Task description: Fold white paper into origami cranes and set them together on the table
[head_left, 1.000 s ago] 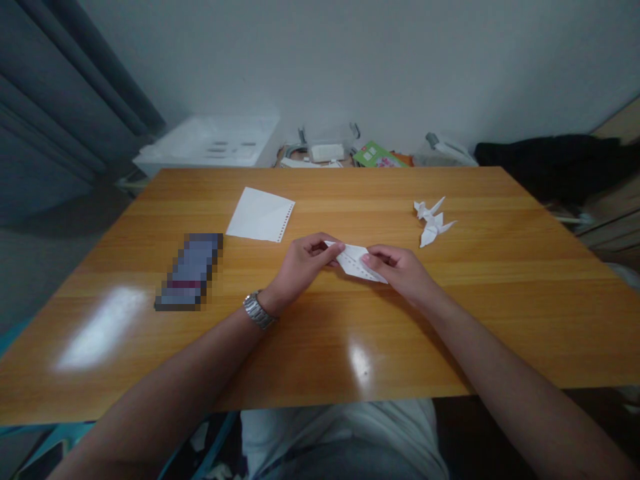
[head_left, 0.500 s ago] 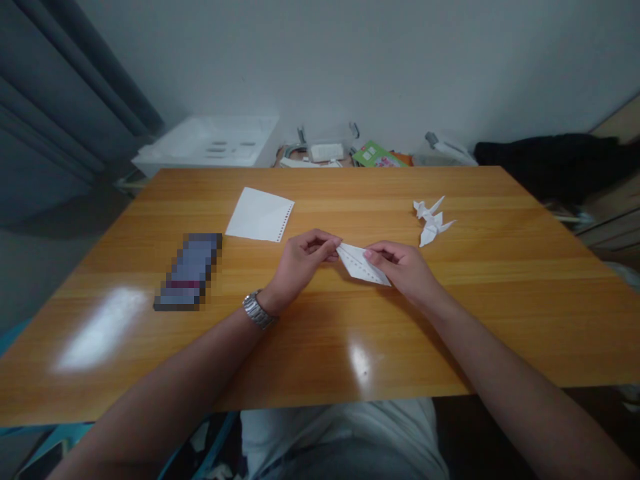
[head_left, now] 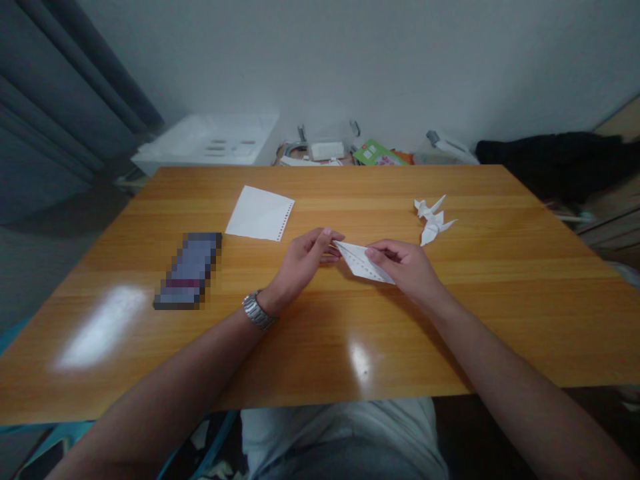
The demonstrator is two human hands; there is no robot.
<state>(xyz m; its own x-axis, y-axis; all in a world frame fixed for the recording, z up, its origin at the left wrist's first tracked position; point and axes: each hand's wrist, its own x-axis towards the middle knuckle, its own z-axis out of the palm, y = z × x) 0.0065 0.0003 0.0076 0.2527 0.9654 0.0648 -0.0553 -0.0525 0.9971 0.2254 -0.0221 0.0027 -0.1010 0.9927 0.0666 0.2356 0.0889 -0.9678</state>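
Folded paper [head_left: 364, 262] sits just above the middle of the table [head_left: 320, 333], pinched at both ends. A second ago it lay flatter and more to the left; now its long point has swung a bit to the right, so the fold looks sharper. Left hand [head_left: 303, 263], with a watch [head_left: 259, 311], curls shut on the left tip. Right hand [head_left: 406, 267] grips the right side. Two paper birds [head_left: 432, 219] rest well apart, and a flat sheet [head_left: 259, 213] lies nearby.

bare forearms, no sleeves; a silver metal-link wristwatch [head_left: 259, 311] on the left wrist; light grey trousers [head_left: 340, 440] below.
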